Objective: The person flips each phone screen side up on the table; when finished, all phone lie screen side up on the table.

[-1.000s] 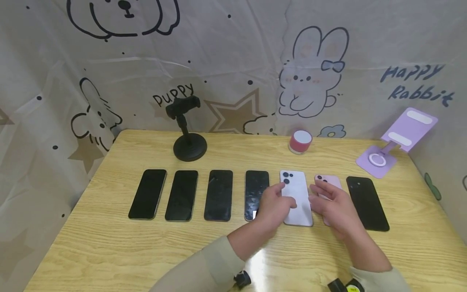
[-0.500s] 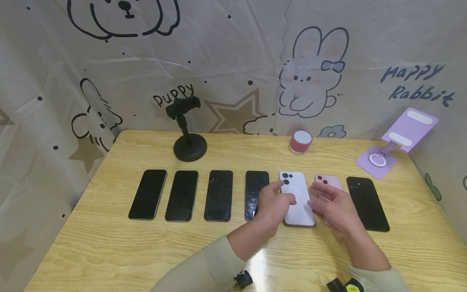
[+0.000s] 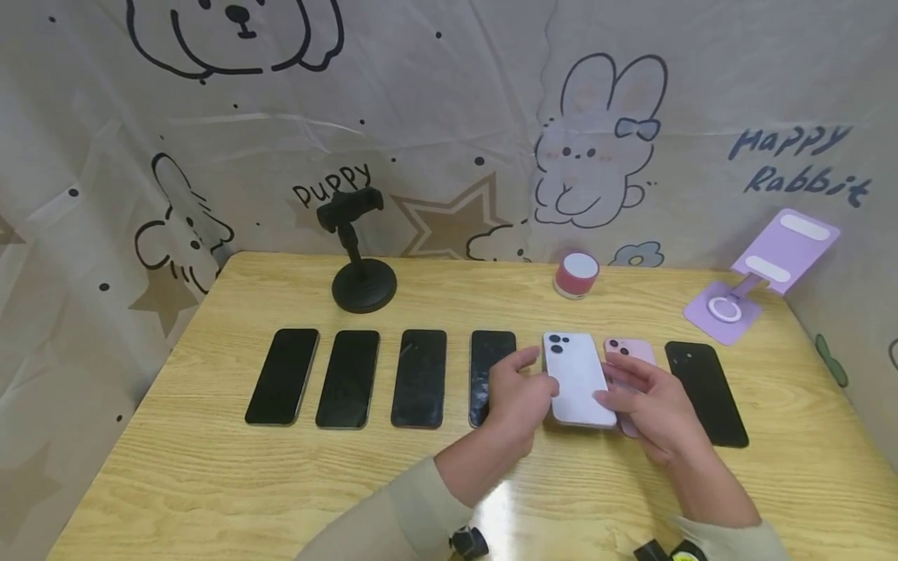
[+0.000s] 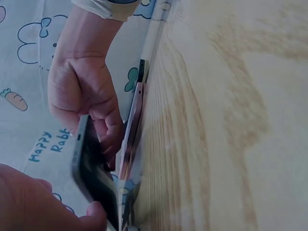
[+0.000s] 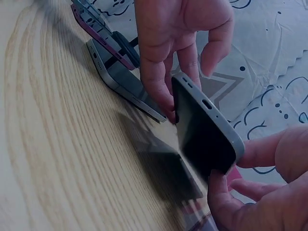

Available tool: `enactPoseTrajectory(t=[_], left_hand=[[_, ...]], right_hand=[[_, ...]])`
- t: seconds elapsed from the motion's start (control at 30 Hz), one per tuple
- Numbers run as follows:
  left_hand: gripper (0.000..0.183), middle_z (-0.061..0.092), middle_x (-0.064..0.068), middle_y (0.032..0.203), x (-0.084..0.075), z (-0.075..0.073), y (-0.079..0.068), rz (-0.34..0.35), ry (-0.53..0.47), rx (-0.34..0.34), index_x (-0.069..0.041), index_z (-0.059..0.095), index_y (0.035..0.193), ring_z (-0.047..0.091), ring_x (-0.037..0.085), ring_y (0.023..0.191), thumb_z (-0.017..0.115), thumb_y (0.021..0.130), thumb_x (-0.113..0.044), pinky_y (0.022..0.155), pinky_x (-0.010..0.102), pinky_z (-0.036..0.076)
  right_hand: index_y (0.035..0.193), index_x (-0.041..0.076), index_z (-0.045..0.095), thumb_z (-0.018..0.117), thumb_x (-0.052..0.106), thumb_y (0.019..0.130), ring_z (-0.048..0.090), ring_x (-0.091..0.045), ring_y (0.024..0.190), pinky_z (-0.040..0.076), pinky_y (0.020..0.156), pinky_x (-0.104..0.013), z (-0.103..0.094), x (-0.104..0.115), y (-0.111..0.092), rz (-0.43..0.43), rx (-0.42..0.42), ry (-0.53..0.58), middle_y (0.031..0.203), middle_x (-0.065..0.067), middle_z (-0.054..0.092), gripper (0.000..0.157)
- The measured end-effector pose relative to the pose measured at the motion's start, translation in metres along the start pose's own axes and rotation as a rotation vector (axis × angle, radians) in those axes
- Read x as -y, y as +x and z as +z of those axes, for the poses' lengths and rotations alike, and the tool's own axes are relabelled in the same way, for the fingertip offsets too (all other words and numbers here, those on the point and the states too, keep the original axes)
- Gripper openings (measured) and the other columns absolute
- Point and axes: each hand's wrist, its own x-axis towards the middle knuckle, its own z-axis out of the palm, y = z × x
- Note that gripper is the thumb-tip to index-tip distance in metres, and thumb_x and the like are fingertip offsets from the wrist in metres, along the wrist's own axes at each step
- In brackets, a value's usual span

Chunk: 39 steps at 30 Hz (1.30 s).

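A white phone (image 3: 578,380) with its camera side up is raised off the table between the two hands, tilted, its dark screen side facing down in both wrist views. My right hand (image 3: 652,405) pinches its right edge, thumb on the back and fingers beneath. At the left edge, my left hand (image 3: 519,393) holds it with the thumb by the back; some fingertips are hidden under the phone. In the right wrist view the phone (image 5: 204,127) casts a shadow on the wood. A pink phone (image 3: 631,352) lies partly under my right hand.
Several dark phones, such as the leftmost phone (image 3: 283,376), lie in a row on the wooden table (image 3: 281,483). Another black phone (image 3: 707,393) lies at the right. Behind stand a black phone stand (image 3: 363,285), a small red-and-white cylinder (image 3: 577,275) and a purple stand (image 3: 786,249).
The white phone, which lay on the table, has come up off it and shifted slightly right, its near end lifted. My right hand's thumb now lies over its right edge.
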Motion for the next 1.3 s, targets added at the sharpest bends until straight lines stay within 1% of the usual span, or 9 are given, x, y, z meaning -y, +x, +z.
enactPoseTrajectory(t=[0.1,0.23,0.47,0.6,0.7,0.87,0.93,1.1,1.3], left_hand=[[0.059,0.057,0.002,0.126,0.001,0.001,0.001,0.017,-0.026,-0.016,-0.006,0.066,0.126,0.062,0.022,0.108,0.06,0.071,0.015,0.079,0.032,0.052],[0.054,0.061,0.004,0.119,0.001,0.001,0.004,0.029,-0.066,-0.034,-0.004,0.066,0.123,0.066,0.02,0.1,0.06,0.074,0.017,0.076,0.031,0.054],[0.043,0.066,0.005,0.1,-0.001,0.002,0.007,0.017,-0.075,-0.032,-0.002,0.068,0.117,0.063,0.018,0.092,0.065,0.078,0.015,0.076,0.031,0.056],[0.035,0.065,0.003,0.094,-0.001,0.002,0.007,0.012,-0.048,-0.022,-0.003,0.07,0.108,0.063,0.017,0.091,0.065,0.078,0.014,0.077,0.03,0.055],[0.031,0.065,0.003,0.093,-0.002,0.003,0.008,0.007,-0.046,-0.009,-0.004,0.071,0.105,0.063,0.017,0.091,0.066,0.08,0.014,0.079,0.029,0.055],[0.027,0.065,0.004,0.093,-0.004,0.003,0.009,0.003,-0.067,0.023,-0.006,0.07,0.103,0.063,0.017,0.089,0.067,0.082,0.01,0.08,0.03,0.055],[0.026,0.065,0.004,0.093,-0.004,0.003,0.009,0.002,-0.077,0.038,-0.007,0.07,0.104,0.064,0.017,0.089,0.068,0.083,0.008,0.081,0.031,0.055],[0.027,0.067,0.005,0.096,-0.003,0.003,0.007,0.012,-0.146,0.096,-0.008,0.067,0.107,0.065,0.018,0.09,0.068,0.084,0.006,0.081,0.033,0.054],[0.026,0.066,0.01,0.099,-0.003,0.0,0.006,0.04,-0.252,0.194,-0.004,0.065,0.111,0.066,0.021,0.088,0.063,0.087,0.006,0.076,0.033,0.054]], right_hand=[[0.154,0.003,0.034,0.074,-0.004,0.086,0.046,-0.03,0.131,0.052,0.087,-0.025,-0.001,0.0,-0.002,-0.003,0.009,0.023,0.149,-0.024,0.041,0.079],[0.153,0.005,0.037,0.074,-0.006,0.086,0.055,-0.018,0.12,0.053,0.086,-0.026,-0.002,0.0,-0.004,-0.022,0.001,0.036,0.148,-0.023,0.042,0.078],[0.145,0.006,0.051,0.077,-0.008,0.081,0.06,-0.008,0.107,0.055,0.083,-0.03,-0.003,0.003,-0.01,-0.046,-0.004,0.097,0.144,-0.016,0.044,0.071],[0.143,0.008,0.054,0.078,-0.006,0.081,0.061,-0.007,0.103,0.056,0.078,-0.029,0.0,0.003,-0.013,-0.07,-0.01,0.062,0.145,-0.014,0.043,0.068],[0.144,0.007,0.053,0.078,-0.005,0.082,0.061,-0.01,0.103,0.056,0.077,-0.028,0.002,0.004,-0.015,-0.081,-0.028,-0.004,0.148,-0.014,0.041,0.067],[0.145,0.007,0.052,0.079,0.0,0.084,0.059,-0.02,0.11,0.054,0.079,-0.024,0.006,0.005,-0.016,-0.111,-0.052,-0.105,0.15,-0.016,0.042,0.067],[0.146,0.006,0.051,0.079,0.003,0.085,0.06,-0.022,0.112,0.053,0.081,-0.023,0.008,0.004,-0.017,-0.127,-0.045,-0.115,0.149,-0.016,0.043,0.067],[0.147,0.007,0.05,0.081,0.01,0.086,0.061,-0.016,0.108,0.053,0.08,-0.023,0.011,0.003,-0.018,-0.168,-0.013,-0.124,0.147,-0.015,0.046,0.069],[0.148,0.007,0.048,0.08,0.015,0.087,0.06,-0.023,0.111,0.053,0.081,-0.025,0.013,0.003,-0.017,-0.214,0.017,-0.14,0.147,-0.016,0.046,0.069]])
